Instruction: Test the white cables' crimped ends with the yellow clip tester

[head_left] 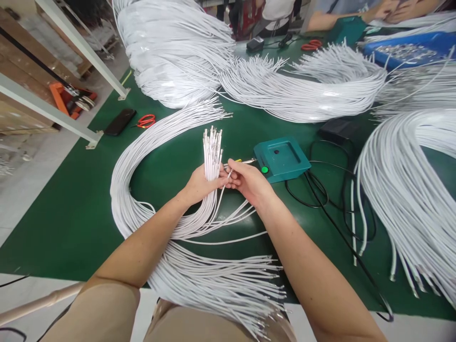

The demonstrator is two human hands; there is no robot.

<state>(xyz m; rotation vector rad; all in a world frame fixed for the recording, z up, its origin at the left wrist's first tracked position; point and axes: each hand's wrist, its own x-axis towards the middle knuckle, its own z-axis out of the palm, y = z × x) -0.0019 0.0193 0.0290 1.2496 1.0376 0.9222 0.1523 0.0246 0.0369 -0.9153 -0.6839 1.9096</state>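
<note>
My left hand (198, 185) is wrapped round an upright bundle of white cables (213, 154), whose stripped or metal-tipped ends point up and away from me. Close against it, my right hand (252, 183) pinches one white cable (221, 195) near its end, just right of the bundle. The fingers of both hands nearly meet. Just beyond my right hand lies a teal box (297, 159) with a green button and a metal probe reaching toward my fingers. From the bundle the cables curve left across the green table (85, 209), and a lower sheaf of ends (228, 280) lies near my lap.
Large white cable coils (174, 52) and another sheaf (306, 97) lie at the back. More cables (409, 190) hang at right. Red-handled scissors (146, 121) and a black phone (120, 122) are at left. A black cord (335, 242) snakes right. Another person's hands (399, 9) work beyond a blue tray (377, 57).
</note>
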